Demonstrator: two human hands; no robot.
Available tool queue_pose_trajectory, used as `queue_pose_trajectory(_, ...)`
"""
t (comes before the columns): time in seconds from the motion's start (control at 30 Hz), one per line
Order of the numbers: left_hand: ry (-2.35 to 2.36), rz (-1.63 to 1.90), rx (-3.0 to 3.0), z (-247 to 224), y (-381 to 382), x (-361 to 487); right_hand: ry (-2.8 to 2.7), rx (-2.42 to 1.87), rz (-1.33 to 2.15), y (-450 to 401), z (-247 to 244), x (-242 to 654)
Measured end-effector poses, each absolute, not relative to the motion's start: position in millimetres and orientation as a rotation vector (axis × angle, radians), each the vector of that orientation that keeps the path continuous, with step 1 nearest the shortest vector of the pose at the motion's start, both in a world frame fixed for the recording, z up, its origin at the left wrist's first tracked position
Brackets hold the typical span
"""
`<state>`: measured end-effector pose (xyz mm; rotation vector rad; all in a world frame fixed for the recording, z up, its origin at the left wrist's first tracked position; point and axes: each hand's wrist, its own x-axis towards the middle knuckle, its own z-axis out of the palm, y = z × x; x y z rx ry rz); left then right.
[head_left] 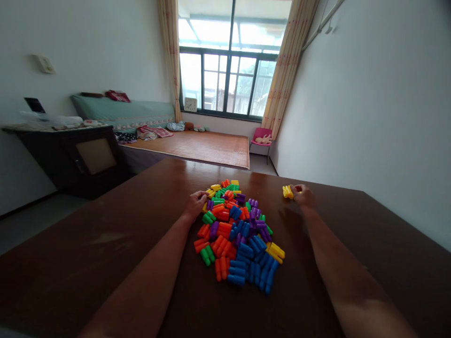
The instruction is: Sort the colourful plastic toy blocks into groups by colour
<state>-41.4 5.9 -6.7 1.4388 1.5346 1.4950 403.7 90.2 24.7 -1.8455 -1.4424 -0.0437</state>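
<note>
A pile of plastic toy building blocks (pixel 221 213) in red, blue, green, purple and yellow lies on the brown table (pixel 141 220). Each piece looks like several rounded, bullet-shaped pegs joined side by side. At the far left edge of the pile, my left hand (pixel 196 205) has its fingers closed in a pinch on a yellow block (pixel 210 193). My right hand (pixel 305 196), well to the right of the pile, grips yellow blocks (pixel 287 192) between thumb and fingers, close above the tabletop. Whether these are one piece or two joined is unclear.
Beyond the table's far edge stands a low bed with a woven mat (pixel 204 145). A pink chair (pixel 261 137) bearing a soft toy is by the right wall. On the left is a dark cabinet (pixel 63 155). A square clock (pixel 190 104) rests by the window.
</note>
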Motion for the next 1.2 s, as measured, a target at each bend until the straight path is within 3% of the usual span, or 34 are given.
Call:
queue_pose_trajectory(0.23, 1.554, 1.535, 1.363, -9.4, 7.7, -39.7, -2.136, -1.270, 0.235, 70.6, 50.9, 270.0)
queue_pose_trajectory(0.37, 1.497, 1.568, 1.235, -8.1, 5.6, -38.2, -2.434, -1.086, 0.101, 69.8, 60.9, 178.2)
queue_pose_trajectory(0.53, 1.427, 1.573, 1.204, -7.5, 4.2, -38.3, -2.515, -1.447, -0.053, 80.5, 63.8, 105.7)
queue_pose_trajectory(0.67, 1.392, 1.587, 1.200, -6.3, 3.0, -39.2, -2.511, -1.561, 0.034, 88.1, 58.5, 88.5)
queue_pose_trajectory(0.87, 1.341, 1.566, 1.159, -1.5, -0.4, -39.4, -2.261, -1.301, 0.178, 91.2, 70.9, 134.3)
queue_pose_trajectory(1.2, 1.338, 1.538, 1.159, -0.5, 2.5, -41.3, -1.222, -1.214, 0.731, 79.9, 61.2, 377.5)
